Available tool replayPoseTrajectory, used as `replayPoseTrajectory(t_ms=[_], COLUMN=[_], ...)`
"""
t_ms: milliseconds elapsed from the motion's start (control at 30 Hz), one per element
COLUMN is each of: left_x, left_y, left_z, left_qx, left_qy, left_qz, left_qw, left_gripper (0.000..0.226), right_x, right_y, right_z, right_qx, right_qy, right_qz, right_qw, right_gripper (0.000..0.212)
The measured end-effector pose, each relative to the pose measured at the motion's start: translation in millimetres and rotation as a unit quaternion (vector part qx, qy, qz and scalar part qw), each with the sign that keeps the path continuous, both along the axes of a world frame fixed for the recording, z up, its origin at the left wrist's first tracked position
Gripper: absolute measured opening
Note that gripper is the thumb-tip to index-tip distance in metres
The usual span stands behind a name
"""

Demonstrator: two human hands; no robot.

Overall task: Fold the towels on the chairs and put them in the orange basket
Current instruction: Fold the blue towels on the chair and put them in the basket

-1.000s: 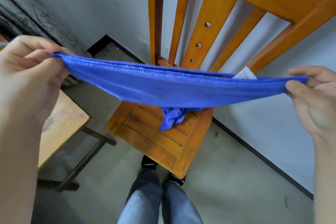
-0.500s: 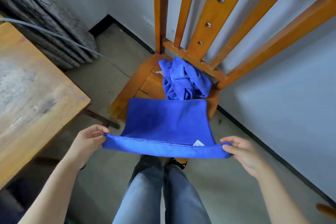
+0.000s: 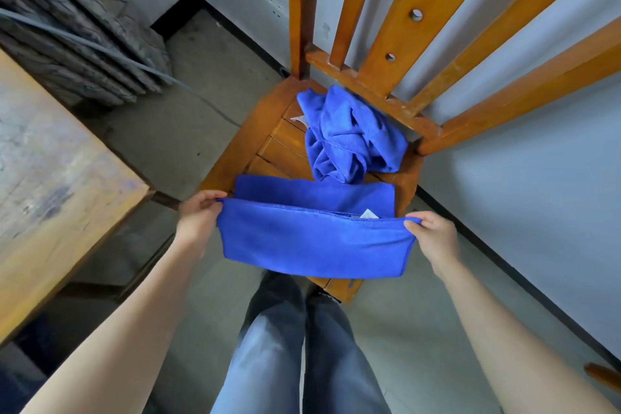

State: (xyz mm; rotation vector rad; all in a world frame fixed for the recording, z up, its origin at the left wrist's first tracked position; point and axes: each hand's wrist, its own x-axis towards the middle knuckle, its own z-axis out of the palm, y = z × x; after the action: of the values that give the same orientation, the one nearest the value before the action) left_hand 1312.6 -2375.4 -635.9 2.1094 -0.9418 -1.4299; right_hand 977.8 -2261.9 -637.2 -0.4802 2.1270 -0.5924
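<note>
Left hand (image 3: 196, 212), frame centre-left, pinches the left corner of the folded blue towel (image 3: 312, 242); right hand (image 3: 433, 233), centre-right, pinches its right corner. Towel hangs doubled over the front of the chair seat (image 3: 268, 151). Crumpled second towel (image 3: 349, 138) lies on the seat, upper centre.

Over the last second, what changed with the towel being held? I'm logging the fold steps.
Both hands, left hand and right hand, brought the blue towel down from a raised, stretched-out hold to the front of the chair seat, where it now hangs doubled over. Each hand kept its pinch on an end throughout. The crumpled towel stayed at the back of the seat.
</note>
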Motion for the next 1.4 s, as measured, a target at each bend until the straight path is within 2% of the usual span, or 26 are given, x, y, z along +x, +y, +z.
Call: replayPoseTrajectory(t_ms=[233,500,567,633,733,800,867,967,1067,1133,1233,1400], left_x=[-19,-21,-21,-20,-19,-19,-19,-18,-20,-26,-39,-56], left_y=[-35,-50,-49,-44,-30,-13,9,42,68,78,86,88], left_z=[-36,-74,-80,-82,-77,-69,-63,-60,-68,-70,-65,-63], left_qx=[-0.01,-0.026,-0.022,-0.017,-0.021,-0.013,0.0,-0.012,-0.054,-0.052,-0.032,-0.039], left_qy=[-0.065,-0.161,-0.192,-0.212,-0.238,-0.254,-0.284,-0.302,-0.297,-0.306,-0.316,-0.328], left_qz=[-0.002,-0.051,-0.073,-0.094,-0.141,-0.178,-0.238,-0.351,-0.484,-0.546,-0.59,-0.62], left_qw=[0.998,0.985,0.978,0.973,0.961,0.951,0.929,0.886,0.821,0.778,0.742,0.712], left_gripper=[0.026,0.027,0.026,0.028,0.037,0.04,0.042,0.043,0.041,0.05,0.064,0.061], right_x=[-12,-10,-8,-4,2,8,17,30,33,31,20,-10], right_y=[-45,-73,-71,-63,-40,-16,6,24,28,28,32,46], right_z=[-33,-72,-75,-77,-79,-79,-80,-82,-87,-88,-82,-51], right_qx=[0.034,0.034,0.054,0.066,0.057,0.097,0.138,0.12,0.107,0.105,0.088,0.07], right_qy=[0.066,0.084,0.086,0.079,0.064,0.04,-0.023,-0.107,-0.097,-0.075,-0.079,-0.054], right_qz=[0.072,0.067,0.078,0.082,0.03,-0.002,-0.027,-0.076,-0.102,-0.121,-0.155,-0.204], right_qw=[0.995,0.994,0.992,0.991,0.996,0.995,0.99,0.984,0.984,0.984,0.981,0.975], right_gripper=[0.014,0.016,0.024,0.041,0.057,0.062,0.062,0.044,0.034,0.023,0.003,0.022])
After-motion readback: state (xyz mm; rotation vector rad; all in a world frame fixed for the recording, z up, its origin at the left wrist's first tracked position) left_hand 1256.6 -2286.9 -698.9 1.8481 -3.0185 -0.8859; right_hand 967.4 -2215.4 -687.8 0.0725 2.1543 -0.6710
